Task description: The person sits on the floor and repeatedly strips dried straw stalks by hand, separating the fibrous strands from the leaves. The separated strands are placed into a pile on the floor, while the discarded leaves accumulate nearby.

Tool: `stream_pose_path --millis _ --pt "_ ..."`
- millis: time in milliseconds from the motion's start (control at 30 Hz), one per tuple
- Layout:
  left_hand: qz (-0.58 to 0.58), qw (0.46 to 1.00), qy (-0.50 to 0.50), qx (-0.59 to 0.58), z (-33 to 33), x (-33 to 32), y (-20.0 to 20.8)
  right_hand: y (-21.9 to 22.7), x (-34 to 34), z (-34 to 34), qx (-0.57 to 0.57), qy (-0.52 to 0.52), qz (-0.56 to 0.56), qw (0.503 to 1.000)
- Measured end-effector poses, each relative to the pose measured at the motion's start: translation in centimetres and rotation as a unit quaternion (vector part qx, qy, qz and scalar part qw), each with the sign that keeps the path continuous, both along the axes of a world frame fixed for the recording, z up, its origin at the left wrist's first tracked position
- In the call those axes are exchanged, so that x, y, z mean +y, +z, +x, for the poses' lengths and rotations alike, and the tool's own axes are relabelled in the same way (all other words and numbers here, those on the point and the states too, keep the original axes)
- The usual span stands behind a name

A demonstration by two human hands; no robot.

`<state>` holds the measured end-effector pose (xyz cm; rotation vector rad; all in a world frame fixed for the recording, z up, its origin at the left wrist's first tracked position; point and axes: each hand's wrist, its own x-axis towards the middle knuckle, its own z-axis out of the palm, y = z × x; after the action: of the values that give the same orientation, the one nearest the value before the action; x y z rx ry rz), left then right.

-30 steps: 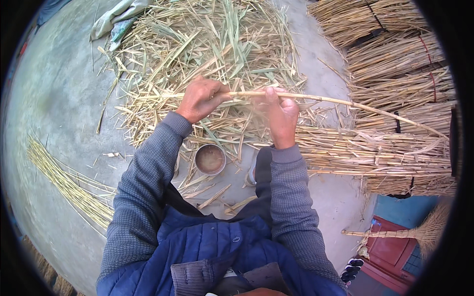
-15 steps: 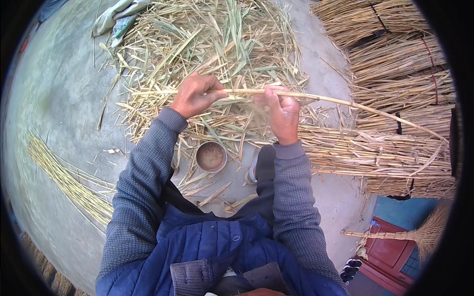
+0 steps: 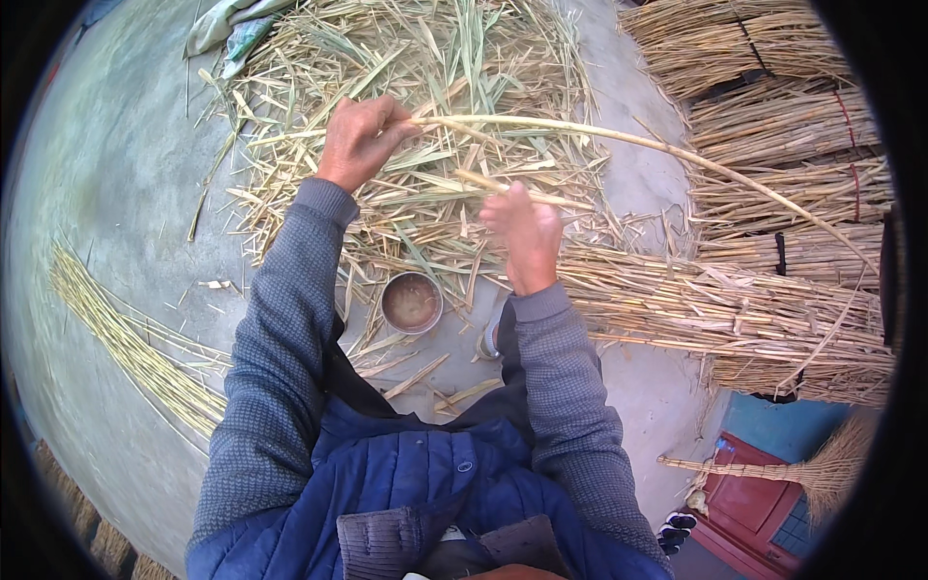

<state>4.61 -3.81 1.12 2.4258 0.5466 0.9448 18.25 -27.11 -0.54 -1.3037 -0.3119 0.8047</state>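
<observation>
With the left hand (image 3: 362,143), pinches one end of a long stalk (image 3: 580,127), bowed over a heap (image 3: 290,106) of dry leaf strips and running down to the right in front of tied bundles (image 3: 715,290). Raises the right hand (image 3: 530,235) below, clear of the stalk, with blurred fingers near a pale strip (image 3: 476,179); cannot tell whether gripping it. Wears a blue jacket (image 3: 387,474) with a small round mark, too small to read. Faces a smooth grey floor (image 3: 145,193), with a bowl (image 3: 411,331) just beside the heap, thin stems (image 3: 135,333) at far left, cloth (image 3: 227,29) at upper left, and a broom (image 3: 826,474) near a red panel (image 3: 749,488) at lower right.
</observation>
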Motion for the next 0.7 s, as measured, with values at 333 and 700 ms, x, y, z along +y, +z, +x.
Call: stream_pose_path --millis 333,700 --pt "0.003 0.988 -0.018 0.153 -2.4 2.0 -1.9 2.4 -0.4 7.2 -0.149 0.088 -0.159 0.972" --pt "-0.047 0.964 -0.031 0.259 -3.4 3.1 -4.8 4.1 -2.4 9.0 -0.233 0.000 -0.095 0.968"
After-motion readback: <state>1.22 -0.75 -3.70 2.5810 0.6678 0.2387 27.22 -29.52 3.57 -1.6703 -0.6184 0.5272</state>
